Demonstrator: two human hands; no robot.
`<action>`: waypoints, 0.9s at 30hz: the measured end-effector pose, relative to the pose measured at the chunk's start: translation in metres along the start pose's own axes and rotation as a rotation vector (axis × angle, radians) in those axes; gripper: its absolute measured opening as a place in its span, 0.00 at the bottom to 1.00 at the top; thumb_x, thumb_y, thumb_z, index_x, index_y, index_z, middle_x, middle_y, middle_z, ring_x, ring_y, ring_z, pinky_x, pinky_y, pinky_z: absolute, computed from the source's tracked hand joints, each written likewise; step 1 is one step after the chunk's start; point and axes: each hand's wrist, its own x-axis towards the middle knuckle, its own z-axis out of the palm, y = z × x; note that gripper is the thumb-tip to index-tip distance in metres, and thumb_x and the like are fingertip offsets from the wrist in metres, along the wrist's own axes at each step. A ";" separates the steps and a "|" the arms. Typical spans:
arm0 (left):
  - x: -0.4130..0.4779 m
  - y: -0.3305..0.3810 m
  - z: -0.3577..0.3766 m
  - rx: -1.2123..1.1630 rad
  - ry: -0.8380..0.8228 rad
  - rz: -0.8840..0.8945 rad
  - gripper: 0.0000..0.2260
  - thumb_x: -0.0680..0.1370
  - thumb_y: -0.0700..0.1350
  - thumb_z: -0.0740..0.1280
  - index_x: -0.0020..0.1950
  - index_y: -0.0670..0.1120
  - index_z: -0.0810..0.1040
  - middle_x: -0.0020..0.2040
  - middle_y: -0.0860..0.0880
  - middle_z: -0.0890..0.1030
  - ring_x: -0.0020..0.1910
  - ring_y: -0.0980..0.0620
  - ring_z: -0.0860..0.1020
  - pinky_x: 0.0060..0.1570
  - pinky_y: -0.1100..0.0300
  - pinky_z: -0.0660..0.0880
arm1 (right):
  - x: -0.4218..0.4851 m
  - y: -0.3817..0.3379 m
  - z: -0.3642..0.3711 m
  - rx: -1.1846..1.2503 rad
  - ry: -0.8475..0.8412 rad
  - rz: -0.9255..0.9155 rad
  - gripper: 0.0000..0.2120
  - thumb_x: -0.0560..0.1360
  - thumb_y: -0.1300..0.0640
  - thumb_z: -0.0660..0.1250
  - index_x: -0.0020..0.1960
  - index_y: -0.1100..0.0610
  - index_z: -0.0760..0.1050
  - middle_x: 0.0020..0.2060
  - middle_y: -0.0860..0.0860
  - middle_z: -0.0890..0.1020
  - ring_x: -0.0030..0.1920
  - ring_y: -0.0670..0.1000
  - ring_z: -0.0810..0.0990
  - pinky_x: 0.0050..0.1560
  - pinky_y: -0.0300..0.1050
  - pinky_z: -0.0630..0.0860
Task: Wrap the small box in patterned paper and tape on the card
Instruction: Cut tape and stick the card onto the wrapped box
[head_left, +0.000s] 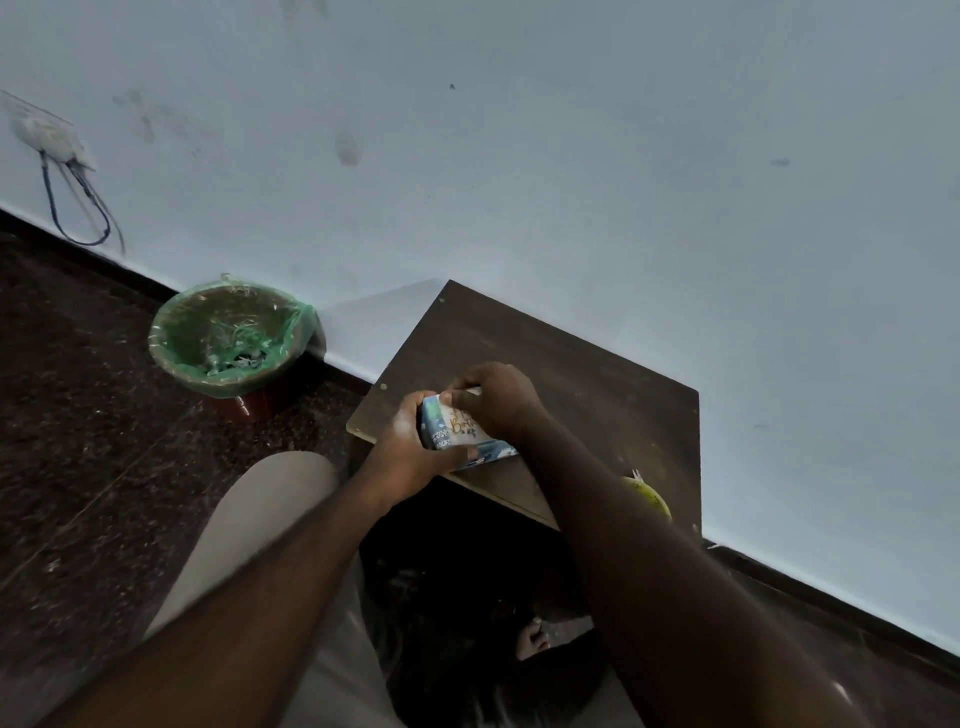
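scraps (236, 359) in lined bin (179, 366), wrapped box (441, 434)

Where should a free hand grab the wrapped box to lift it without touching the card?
Probably its short ends, coming in from the sides. The wrapped box lies flat on the table with the card on its top face, so the top is out; the left hand grips the left end this way.
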 end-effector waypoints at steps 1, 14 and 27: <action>0.000 0.000 0.000 0.001 0.002 -0.005 0.40 0.56 0.54 0.82 0.65 0.56 0.70 0.55 0.51 0.83 0.53 0.54 0.82 0.57 0.49 0.80 | 0.001 0.002 0.004 0.000 0.012 -0.008 0.09 0.78 0.49 0.68 0.52 0.49 0.85 0.51 0.48 0.85 0.54 0.51 0.81 0.52 0.40 0.69; -0.001 0.004 0.002 -0.003 0.006 0.035 0.35 0.64 0.44 0.83 0.65 0.53 0.69 0.53 0.52 0.82 0.50 0.56 0.82 0.50 0.60 0.80 | 0.002 0.003 0.016 0.104 0.068 0.080 0.07 0.76 0.49 0.69 0.51 0.44 0.85 0.50 0.44 0.86 0.58 0.53 0.79 0.60 0.52 0.75; -0.006 0.003 0.006 0.097 0.075 0.071 0.40 0.68 0.42 0.81 0.74 0.50 0.64 0.61 0.49 0.78 0.56 0.56 0.80 0.52 0.69 0.76 | -0.050 -0.007 0.013 0.112 0.062 0.085 0.23 0.77 0.58 0.70 0.71 0.53 0.73 0.73 0.55 0.67 0.74 0.54 0.63 0.71 0.44 0.59</action>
